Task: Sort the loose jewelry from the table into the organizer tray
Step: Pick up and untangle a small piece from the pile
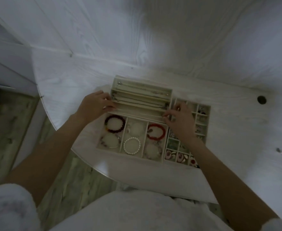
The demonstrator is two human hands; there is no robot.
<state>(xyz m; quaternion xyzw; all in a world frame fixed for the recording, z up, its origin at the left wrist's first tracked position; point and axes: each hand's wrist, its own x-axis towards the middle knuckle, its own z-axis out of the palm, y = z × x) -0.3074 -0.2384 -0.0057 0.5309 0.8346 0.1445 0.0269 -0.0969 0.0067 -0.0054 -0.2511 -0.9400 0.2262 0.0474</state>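
The left hand (93, 104) grips the left end of the necklace tray (141, 95) with curled fingers, while the right hand (181, 120) pinches its right end at three o'clock. At six o'clock from that tray lies the bracelet tray (132, 139); the small-compartment tray (201, 124) sits at four o'clock, partly under the right wrist, all on the white table (236, 122).

Cream organizer tray (160, 161) holds red bracelet (156, 131), white pearl bracelet (132, 145).

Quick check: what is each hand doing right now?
Left hand: grips the left end of the necklace tray.
Right hand: fingers curled at its right end; firm grip cannot be told.
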